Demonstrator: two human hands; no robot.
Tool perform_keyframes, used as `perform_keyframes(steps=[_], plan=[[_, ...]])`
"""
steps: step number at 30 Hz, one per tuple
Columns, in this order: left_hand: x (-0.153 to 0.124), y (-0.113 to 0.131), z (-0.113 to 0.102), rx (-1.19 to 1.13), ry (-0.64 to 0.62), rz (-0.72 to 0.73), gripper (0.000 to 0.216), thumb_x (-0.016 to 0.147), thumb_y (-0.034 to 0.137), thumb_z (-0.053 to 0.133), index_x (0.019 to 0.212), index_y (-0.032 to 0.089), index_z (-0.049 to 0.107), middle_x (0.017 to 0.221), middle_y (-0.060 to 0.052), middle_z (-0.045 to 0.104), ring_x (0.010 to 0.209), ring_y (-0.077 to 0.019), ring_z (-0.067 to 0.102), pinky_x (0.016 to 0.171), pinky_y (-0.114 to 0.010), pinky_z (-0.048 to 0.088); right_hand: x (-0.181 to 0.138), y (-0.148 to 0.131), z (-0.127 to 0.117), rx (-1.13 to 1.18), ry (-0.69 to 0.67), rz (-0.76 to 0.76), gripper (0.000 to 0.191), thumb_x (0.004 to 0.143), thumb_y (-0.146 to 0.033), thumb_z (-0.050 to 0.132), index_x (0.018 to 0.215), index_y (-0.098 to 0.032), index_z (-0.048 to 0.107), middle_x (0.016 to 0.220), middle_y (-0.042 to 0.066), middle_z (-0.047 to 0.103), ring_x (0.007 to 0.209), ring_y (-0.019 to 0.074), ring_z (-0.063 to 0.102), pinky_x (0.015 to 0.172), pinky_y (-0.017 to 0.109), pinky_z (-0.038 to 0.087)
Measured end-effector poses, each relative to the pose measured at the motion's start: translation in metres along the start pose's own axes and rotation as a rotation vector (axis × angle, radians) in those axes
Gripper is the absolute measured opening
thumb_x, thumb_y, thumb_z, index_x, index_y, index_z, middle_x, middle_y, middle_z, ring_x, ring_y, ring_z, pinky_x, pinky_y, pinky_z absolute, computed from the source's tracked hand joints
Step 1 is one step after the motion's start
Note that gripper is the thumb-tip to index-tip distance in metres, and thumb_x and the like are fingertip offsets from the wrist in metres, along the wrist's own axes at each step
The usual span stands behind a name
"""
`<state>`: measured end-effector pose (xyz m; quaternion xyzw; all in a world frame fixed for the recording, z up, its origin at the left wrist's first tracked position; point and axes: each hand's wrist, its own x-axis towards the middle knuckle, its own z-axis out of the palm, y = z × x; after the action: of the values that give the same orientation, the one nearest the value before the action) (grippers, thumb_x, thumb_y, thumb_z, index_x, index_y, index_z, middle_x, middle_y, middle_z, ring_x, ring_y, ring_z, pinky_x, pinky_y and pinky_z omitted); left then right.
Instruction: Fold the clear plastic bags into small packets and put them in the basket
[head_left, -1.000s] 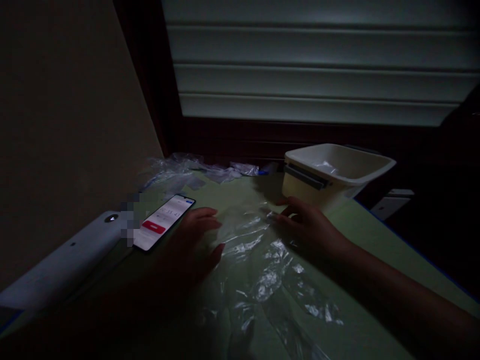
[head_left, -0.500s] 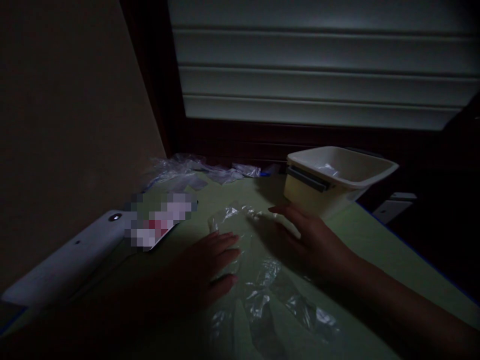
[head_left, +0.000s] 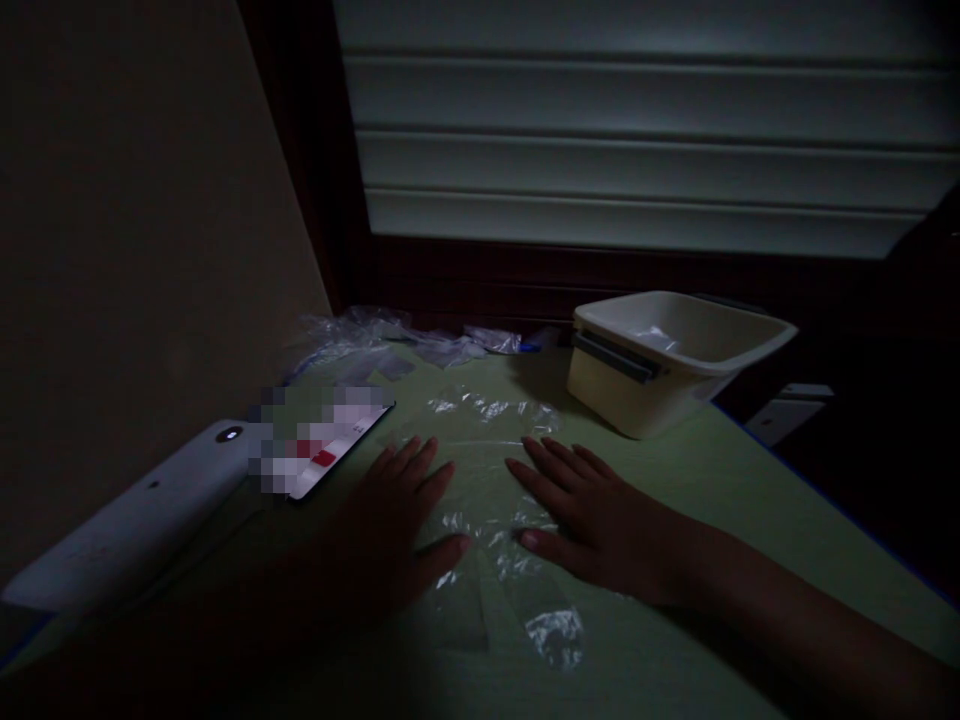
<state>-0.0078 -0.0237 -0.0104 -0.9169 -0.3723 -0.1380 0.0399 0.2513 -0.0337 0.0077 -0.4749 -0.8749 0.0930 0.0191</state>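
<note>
A thin, clear, crinkled plastic bag (head_left: 480, 470) lies spread on the pale green tabletop. Two strips of it, shaped like handles, point toward me. My left hand (head_left: 405, 525) rests open and palm down over its left side, thumb stretched inward. On the opposite side, my right hand (head_left: 592, 515) lies flat with fingers apart, the fingertips on the plastic. Neither hand grips anything. In the dim light the bag's exact outline is hard to make out.
A cream plastic bin (head_left: 622, 395) with grey handles stands at the back right, some clear plastic inside. Crumpled clear plastic (head_left: 360, 335) lies along the back left. On the left are a phone-like device with a partly blurred screen (head_left: 341, 450) and a white rounded device (head_left: 142, 515).
Both hands have come down flat onto the plastic, the right moving lower and toward me. The plastic is more spread out at the far end, and its near strips have shifted.
</note>
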Motion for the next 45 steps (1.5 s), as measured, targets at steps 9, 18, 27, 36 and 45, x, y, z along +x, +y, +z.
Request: perform_keyframes(steps=[9, 18, 27, 36, 45], plan=[[0.001, 0.01, -0.01, -0.095, 0.127, 0.26, 0.029, 0.094, 0.021, 0.046, 0.121, 0.011, 0.051, 0.135, -0.016, 0.049, 0.127, -0.0252, 0.045, 0.102, -0.039, 0.046, 0.0, -0.002, -0.008, -0.122, 0.182, -0.038, 0.058, 0.093, -0.049, 0.044, 0.137, -0.01, 0.045, 0.144, 0.024, 0.04, 0.134, 0.0386, 0.034, 0.104, 0.059, 0.03], [0.006, 0.009, -0.007, -0.284, 0.161, 0.294, 0.019, 0.092, 0.011, 0.042, 0.103, 0.014, 0.058, 0.115, -0.011, 0.062, 0.113, -0.0205, 0.054, 0.097, -0.033, 0.046, -0.011, -0.042, -0.015, 0.002, 0.284, -0.498, 0.014, 0.09, -0.012, 0.05, 0.087, -0.014, 0.063, 0.082, 0.007, 0.063, 0.073, 0.018, 0.055, 0.068, 0.031, 0.044], [0.006, 0.004, -0.006, -0.336, 0.14, 0.337, 0.033, 0.083, 0.005, 0.04, 0.112, 0.015, 0.052, 0.116, -0.01, 0.059, 0.111, -0.0214, 0.052, 0.105, -0.045, 0.035, -0.01, -0.049, -0.006, -0.138, 0.321, -0.596, 0.016, 0.093, -0.012, 0.051, 0.096, -0.012, 0.066, 0.085, 0.004, 0.068, 0.077, 0.0187, 0.058, 0.068, 0.032, 0.044], [0.002, 0.0, -0.003, -0.389, 0.102, 0.362, 0.038, 0.084, 0.004, 0.039, 0.12, 0.018, 0.044, 0.124, -0.011, 0.053, 0.12, -0.0211, 0.046, 0.102, -0.039, 0.042, -0.009, -0.049, 0.005, -0.191, 0.323, -0.631, 0.007, 0.089, -0.013, 0.058, 0.086, -0.015, 0.063, 0.081, 0.003, 0.067, 0.076, 0.0183, 0.057, 0.069, 0.032, 0.044], [-0.001, 0.0, 0.002, -0.411, 0.135, 0.357, 0.04, 0.079, 0.008, 0.043, 0.117, 0.018, 0.046, 0.121, -0.011, 0.056, 0.115, -0.0216, 0.053, 0.096, -0.034, 0.046, -0.009, -0.051, -0.01, 0.408, 0.33, -0.387, 0.016, 0.089, -0.01, 0.045, 0.084, -0.013, 0.06, 0.078, 0.006, 0.065, 0.07, 0.0142, 0.058, 0.066, 0.025, 0.046]])
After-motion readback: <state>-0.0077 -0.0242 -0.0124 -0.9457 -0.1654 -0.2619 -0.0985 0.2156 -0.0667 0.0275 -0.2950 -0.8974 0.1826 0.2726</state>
